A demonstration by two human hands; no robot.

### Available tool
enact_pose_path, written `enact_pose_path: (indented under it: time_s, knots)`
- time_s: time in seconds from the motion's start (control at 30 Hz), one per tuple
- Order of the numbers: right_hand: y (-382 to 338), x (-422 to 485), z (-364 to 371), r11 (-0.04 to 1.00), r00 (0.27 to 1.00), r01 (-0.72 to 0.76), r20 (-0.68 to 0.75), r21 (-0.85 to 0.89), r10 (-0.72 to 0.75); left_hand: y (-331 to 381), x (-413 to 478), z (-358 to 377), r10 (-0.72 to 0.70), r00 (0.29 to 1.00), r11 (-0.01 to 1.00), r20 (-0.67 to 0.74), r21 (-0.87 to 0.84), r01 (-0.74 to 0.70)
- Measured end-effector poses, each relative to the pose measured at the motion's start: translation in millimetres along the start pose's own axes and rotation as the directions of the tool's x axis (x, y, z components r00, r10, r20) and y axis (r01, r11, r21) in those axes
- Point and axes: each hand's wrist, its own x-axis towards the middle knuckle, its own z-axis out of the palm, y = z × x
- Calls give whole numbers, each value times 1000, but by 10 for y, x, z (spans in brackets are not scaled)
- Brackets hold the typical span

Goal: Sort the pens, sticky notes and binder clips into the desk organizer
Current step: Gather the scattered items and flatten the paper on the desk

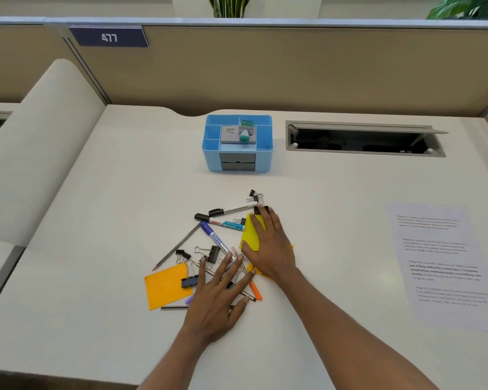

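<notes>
A blue desk organizer point(209, 153) stands at the back of the desk, with small boxes in its top compartments and grey drawers in front. A heap of stationery lies before me: black-capped markers point(231, 211), a purple marker point(216, 237), a pencil point(178, 246), several black binder clips point(213, 253), an orange sticky pad point(166, 285) and a yellow sticky pad point(251, 233). My right hand point(268, 243) lies flat on the yellow pad, thumb at its near edge. My left hand point(217, 299) rests with spread fingers over pens and clips, including an orange pen point(256, 289).
A printed paper sheet point(440, 263) lies on the right of the white desk point(96, 192). An open cable hatch point(364, 139) sits in the desk beside the organizer. A beige partition with a "477" label point(109, 37) closes the back.
</notes>
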Motion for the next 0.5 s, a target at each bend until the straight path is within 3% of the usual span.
enact_pose_path:
  time_s: [0.5]
  knots:
    - [-672,266,214,993,992,116,39,-6,-116,-655,-246,-51,-51,999,999,2,11,51]
